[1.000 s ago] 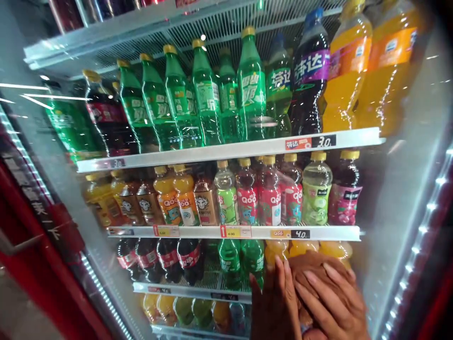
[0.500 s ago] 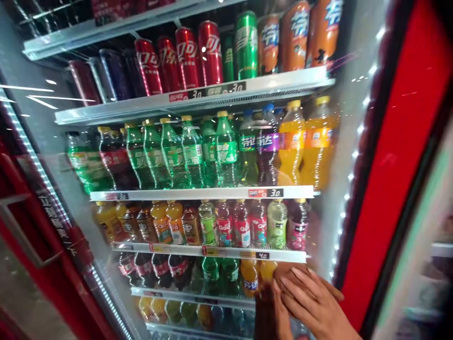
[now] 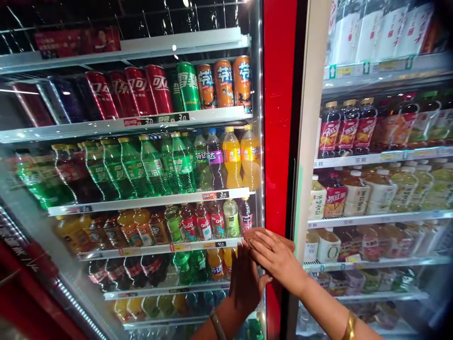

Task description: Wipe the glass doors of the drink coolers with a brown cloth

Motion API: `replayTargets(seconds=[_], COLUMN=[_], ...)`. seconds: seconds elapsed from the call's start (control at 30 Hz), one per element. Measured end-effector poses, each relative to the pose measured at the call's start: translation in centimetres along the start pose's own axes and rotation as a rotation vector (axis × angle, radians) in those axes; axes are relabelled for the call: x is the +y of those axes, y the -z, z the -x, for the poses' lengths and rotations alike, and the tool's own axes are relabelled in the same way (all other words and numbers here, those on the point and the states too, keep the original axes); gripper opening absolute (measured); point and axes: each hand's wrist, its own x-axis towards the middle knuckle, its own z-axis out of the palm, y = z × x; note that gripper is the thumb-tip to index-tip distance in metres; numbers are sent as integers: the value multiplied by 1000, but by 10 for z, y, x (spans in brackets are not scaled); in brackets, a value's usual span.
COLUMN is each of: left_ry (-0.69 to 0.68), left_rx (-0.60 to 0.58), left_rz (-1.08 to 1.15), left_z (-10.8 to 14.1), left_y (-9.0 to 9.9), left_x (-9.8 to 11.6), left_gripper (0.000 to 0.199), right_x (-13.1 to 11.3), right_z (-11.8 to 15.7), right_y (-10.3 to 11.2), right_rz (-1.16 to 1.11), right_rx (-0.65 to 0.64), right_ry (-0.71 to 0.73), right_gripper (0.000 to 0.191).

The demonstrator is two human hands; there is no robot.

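As you look ahead, the big drinks cooler [image 3: 163,203] fills from 7 to 12 o'clock, and another cooler [image 3: 354,221] stands from 1 to 4 o'clock. A red post [image 3: 279,118] runs up between them. Your two hands meet at 5 o'clock, by the first cooler's right edge. Your right hand [image 3: 274,259] lies over your left, its fingers long, close together and a bit bent, not in a fist. Your left hand [image 3: 246,281] points up with its thumb out, but its fingers are partly hidden, so you cannot tell how open it is. You also cannot tell if either grip has hold of something. A purple bottle [image 3: 246,215] is just above your hands, toward 12 o'clock. A gold bracelet [image 3: 349,326] circles your right arm at 4 o'clock.
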Motion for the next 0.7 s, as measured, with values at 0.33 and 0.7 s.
replayTargets(seconds=[0.33,0.7], left_ry=[-168,-121], left_rx=[152,169], left_rz=[95,65], left_z=[-21,-72], left_y=[-8,-10], left_x=[28,62], left_gripper=[95,99], right_x=[7,53], right_z=[68,60], right_y=[4,27], right_rz=[80,42], right_rx=[14,70], right_ry=[-267,-250], right_gripper=[37,34])
